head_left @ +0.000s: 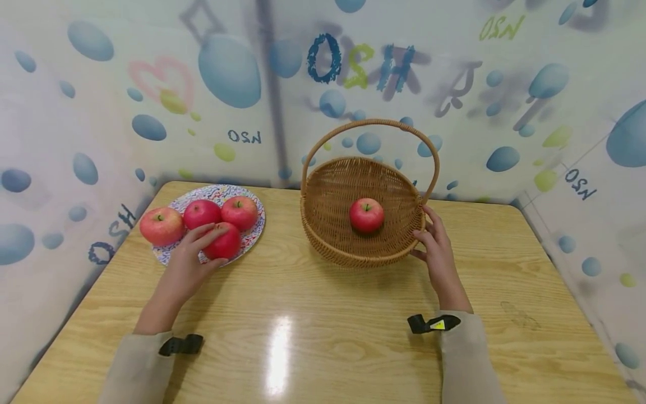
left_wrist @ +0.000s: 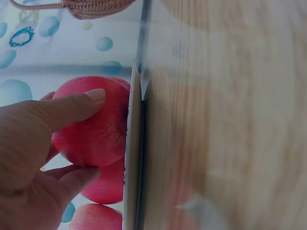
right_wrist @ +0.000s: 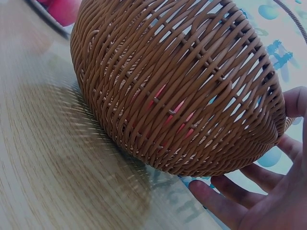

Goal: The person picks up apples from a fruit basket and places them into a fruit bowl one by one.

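Note:
At the left, my left hand (head_left: 189, 261) holds a red apple (head_left: 225, 241), fingers over its top and thumb on its near side. In the left wrist view this apple (left_wrist: 93, 124) sits right at the edge of a patterned plate (head_left: 217, 192). Three more apples lie on that plate behind and beside it. My right hand (head_left: 438, 249) grips the right rim of a brown wicker basket (head_left: 333, 247). From the right wrist, its fingers spread along the outside of the weave. A single red apple (head_left: 367, 215) rests inside the basket.
Both things stand toward the back of a light wooden table (head_left: 313, 331). An arched wicker handle (head_left: 373, 122) rises over the basket. Behind the table hangs a pale wall covering (head_left: 303, 140) with blue spots and lettering. Each wrist wears a black strap (head_left: 180, 344).

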Available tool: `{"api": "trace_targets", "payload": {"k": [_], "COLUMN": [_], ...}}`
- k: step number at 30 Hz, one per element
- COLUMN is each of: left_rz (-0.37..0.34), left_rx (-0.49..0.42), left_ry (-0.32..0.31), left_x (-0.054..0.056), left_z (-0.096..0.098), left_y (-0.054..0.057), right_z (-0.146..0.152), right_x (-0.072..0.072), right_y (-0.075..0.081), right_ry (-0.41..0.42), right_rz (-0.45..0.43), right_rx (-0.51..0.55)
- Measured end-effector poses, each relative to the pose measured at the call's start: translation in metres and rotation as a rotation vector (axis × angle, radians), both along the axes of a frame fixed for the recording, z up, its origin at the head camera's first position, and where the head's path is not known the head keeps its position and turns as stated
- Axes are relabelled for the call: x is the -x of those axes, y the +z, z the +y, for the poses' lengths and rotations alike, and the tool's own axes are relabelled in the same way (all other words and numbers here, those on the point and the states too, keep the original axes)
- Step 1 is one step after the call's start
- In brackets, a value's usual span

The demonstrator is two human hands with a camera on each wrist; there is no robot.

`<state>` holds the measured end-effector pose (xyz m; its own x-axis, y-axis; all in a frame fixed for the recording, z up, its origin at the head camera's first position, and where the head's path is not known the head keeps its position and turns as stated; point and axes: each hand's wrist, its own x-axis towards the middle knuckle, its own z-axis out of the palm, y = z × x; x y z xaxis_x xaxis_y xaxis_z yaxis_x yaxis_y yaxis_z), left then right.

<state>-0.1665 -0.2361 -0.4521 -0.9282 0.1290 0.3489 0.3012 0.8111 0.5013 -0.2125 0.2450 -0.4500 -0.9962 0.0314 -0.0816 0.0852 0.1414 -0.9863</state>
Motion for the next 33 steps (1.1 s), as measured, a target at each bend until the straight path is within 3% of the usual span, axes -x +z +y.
{"api": "trace_targets", "payload": {"k": [7,14,33], "left_rz": [-0.025,-0.057,-0.023], "left_rx": [-0.053,-0.107,-0.03], "left_ry": [0.031,0.113,0.124], "left_x": [0.0022,0.0003,0.0002], "left_z": [-0.0004,0.0019,0.005], "left_y": [-0.0025,0.002,0.0038], "right_z": [0.0009,0.0007,0.0013], "right_x": [0.0009,0.0019,-0.0002], "right_y": [-0.0018,-0.0027,-0.0017], "right_ry": [0.008,0.005,0.004], "right_rz": [0.011,0.006,-0.002], "right_rx": [-0.004,-0.006,0.005]}}
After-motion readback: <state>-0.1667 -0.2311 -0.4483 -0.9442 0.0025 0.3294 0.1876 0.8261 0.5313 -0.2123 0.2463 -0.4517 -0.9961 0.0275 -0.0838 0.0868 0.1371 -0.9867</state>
